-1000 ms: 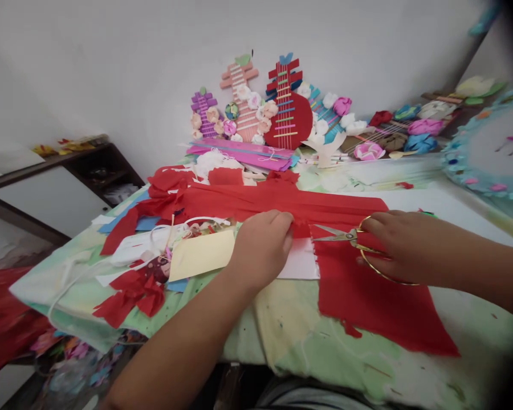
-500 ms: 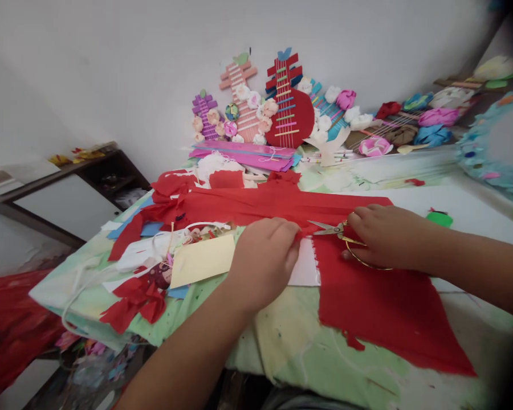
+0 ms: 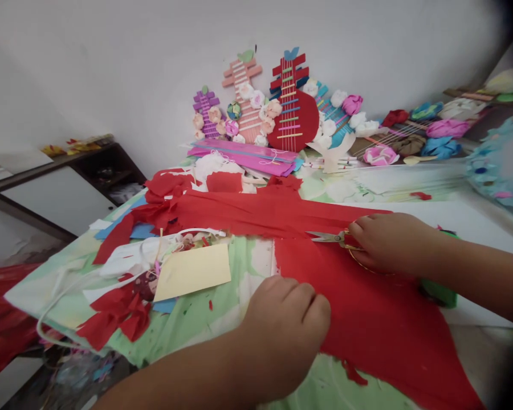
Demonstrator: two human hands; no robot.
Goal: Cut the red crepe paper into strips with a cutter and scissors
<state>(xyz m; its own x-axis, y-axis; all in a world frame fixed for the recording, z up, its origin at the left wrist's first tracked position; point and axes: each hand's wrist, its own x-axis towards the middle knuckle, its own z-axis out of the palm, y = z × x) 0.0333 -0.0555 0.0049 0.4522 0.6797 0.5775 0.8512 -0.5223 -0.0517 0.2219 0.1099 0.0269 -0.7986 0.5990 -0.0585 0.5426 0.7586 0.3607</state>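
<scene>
A large red sheet (image 3: 380, 319), thin like cloth or crepe paper, spreads across the right of the table and hangs toward the front edge. My left hand (image 3: 288, 336) is closed in a fist at its left margin, with the sheet's edge apparently pinched under the curled fingers; the fingertips are hidden. Gold-handled scissors (image 3: 331, 237) are in my right hand (image 3: 389, 242), their blades parted and pointing left. The blades lie where the lower sheet meets a long red strip (image 3: 248, 210) stretching across the table behind them.
Red scraps (image 3: 115, 319), a pale yellow card (image 3: 194, 271) and a white cable (image 3: 55, 310) lie at left. Decorated toy instruments (image 3: 293, 119) lean on the wall behind folded purple sheets (image 3: 256, 156). A low cabinet (image 3: 60, 202) stands at far left. A green object (image 3: 442, 291) sits by my right forearm.
My left hand has moved down from beside the blades toward the front. The lower red sheet's left edge has shifted left. My right hand and scissors stay almost in place.
</scene>
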